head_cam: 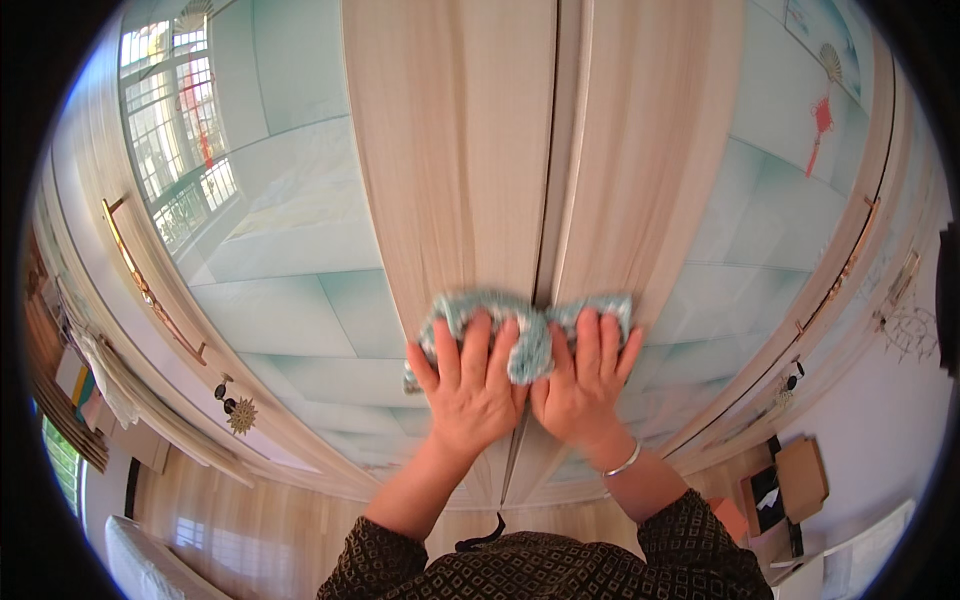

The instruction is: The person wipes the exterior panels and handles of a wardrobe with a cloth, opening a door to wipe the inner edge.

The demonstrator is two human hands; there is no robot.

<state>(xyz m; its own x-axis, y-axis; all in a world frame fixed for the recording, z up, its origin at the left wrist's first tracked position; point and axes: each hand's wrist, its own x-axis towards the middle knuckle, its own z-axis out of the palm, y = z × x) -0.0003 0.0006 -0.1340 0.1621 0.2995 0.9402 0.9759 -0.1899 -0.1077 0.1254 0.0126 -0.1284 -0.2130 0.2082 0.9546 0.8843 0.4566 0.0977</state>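
Note:
Both of my hands press a teal and white fluffy cloth (534,352) flat against the wardrobe doors. My left hand (474,382) lies on the cloth's left half, fingers spread and pointing up. On its right half rests my right hand (585,382), with a silver bangle (624,459) on that wrist. Between the hands a fold of cloth bulges outward. The cloth crosses the dark gap (551,187) between two wood-grain door frames (450,150). Parts of the cloth under the palms are hidden.
Glossy patterned panels (300,195) flank the frames and reflect a barred window. Gold handles (150,292) stick out on both sides, with a star-shaped ornament (241,416) hanging at left. An open cardboard box (801,480) sits at lower right. Wooden flooring (217,517) shows below.

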